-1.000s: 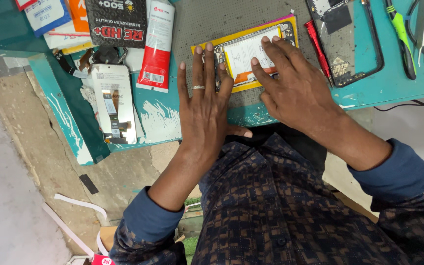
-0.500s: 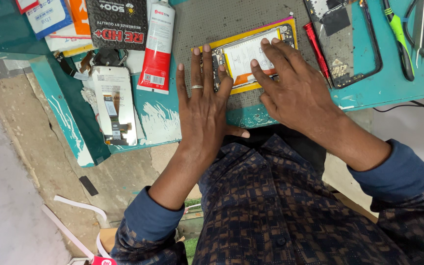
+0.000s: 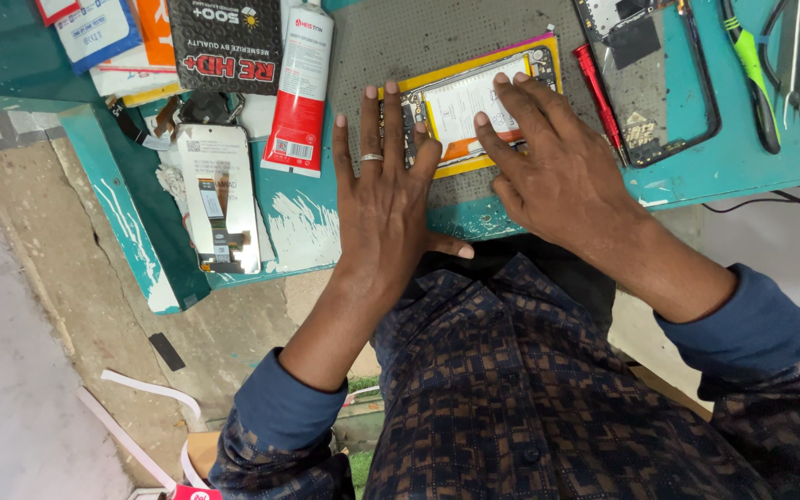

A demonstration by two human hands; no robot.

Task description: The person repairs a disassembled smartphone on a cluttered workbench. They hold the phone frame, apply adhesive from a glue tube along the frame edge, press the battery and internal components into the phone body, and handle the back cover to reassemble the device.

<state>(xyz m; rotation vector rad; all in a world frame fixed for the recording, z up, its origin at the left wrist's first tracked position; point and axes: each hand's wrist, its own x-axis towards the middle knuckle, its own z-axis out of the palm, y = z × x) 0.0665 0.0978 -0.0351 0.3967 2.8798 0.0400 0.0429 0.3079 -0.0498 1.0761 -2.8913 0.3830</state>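
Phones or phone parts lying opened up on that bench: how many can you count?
3: an opened phone under both hands, a phone frame right of it, a detached screen at left. Others may be hidden.

A matt, dimpled grey rubber mat covers a worn, chipped teal-painted worktop, beside a glossy red-and-white plastic tube, a shiny glass-faced phone screen and a metal ring.

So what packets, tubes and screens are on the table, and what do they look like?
Black packet: top, flat, black with pale and red print.
Tube: beside it, white and red.
Phone screen part: left edge, pale rectangle.
Open phone: under both hands, yellow-framed.
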